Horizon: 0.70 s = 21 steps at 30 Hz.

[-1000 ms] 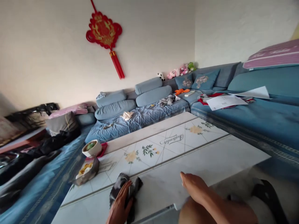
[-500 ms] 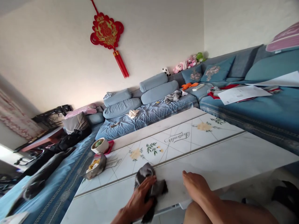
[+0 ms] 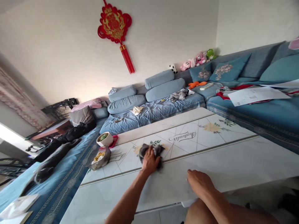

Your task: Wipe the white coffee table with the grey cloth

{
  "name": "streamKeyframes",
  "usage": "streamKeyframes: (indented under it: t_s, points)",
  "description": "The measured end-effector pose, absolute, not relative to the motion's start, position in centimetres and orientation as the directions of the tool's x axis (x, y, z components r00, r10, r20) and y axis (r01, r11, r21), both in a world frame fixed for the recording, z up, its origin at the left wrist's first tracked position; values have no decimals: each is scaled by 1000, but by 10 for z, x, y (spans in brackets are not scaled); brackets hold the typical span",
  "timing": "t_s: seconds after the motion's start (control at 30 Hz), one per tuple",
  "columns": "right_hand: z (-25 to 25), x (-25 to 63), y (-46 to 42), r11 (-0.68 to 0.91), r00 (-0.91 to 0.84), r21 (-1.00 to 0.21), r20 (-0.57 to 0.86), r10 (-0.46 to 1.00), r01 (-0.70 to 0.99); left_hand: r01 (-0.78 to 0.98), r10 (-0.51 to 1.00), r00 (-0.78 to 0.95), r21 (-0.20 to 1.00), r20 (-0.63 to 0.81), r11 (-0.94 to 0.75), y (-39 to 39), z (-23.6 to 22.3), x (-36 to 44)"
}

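Presently, a dark grey cloth (image 3: 151, 150) is pressed onto the desk (image 3: 224, 165) by the left grip (image 3: 149, 161). The fingers are held together over the bunched fabric, and loose corners of the cloth show at either side of the grip. The cloth is placed on the printed band of the desk, over part of a painted flower motif (image 3: 137, 150). The right grip (image 3: 199, 183) is kept well apart, to the right of the left grip. Its fingers are lying together, nothing is pinched, and it is set close to the near edge of the desk.

As far as can be judged, matters stand partway along: only the cloth is being handled, and only the patch beneath the left grip is covered by it. No change on the pale top can be made out. Left of the grip, a white bowl (image 3: 104, 139) of green food on a red mat (image 3: 114, 141) and a grey bag (image 3: 101, 158) of yellow food are left standing near the desk's edge, untouched by either grip. Beyond the grip, cursive lettering (image 3: 182, 136) and a second flower motif (image 3: 212, 127) are left uncovered. Past the desk, a blue sofa (image 3: 151, 113) is seen, with crumpled clothes (image 3: 179, 95) and loose papers (image 3: 257, 95) lying on it.
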State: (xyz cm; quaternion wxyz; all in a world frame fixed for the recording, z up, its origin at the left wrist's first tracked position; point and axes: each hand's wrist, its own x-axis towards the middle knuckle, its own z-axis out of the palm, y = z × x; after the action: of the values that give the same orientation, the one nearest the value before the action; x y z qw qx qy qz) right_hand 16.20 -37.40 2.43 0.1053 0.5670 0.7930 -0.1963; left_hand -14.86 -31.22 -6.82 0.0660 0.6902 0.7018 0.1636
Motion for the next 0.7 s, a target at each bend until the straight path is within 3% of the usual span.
streamKeyframes:
  t_s: [0.13, 0.27, 0.33, 0.47, 0.6, 0.7]
  points:
    - [12, 164, -377, 288, -327, -161, -340, 882, 944, 860, 937, 328, 372, 121, -349, -364, -79, -91]
    - [-26, 177, -388, 335, -355, -118, -263, 897, 935, 785, 870, 485, 397, 84, -476, -458, -93, -141]
    - [-54, 187, -397, 377, -380, -49, -152, 912, 925, 831, 911, 399, 380, 101, -406, -486, -97, -200]
    - [-114, 215, -406, 520, -523, 63, 153, 838, 852, 941, 985, -4, 335, 172, -54, -467, -92, -303]
    - [-159, 244, -383, 548, -535, -56, 158, 830, 835, 917, 950, -290, 320, 119, 240, -363, -66, -305]
    - [-170, 257, -359, 519, -492, -150, 181, 851, 842, 913, 967, -244, 354, 77, 202, -276, -44, -244]
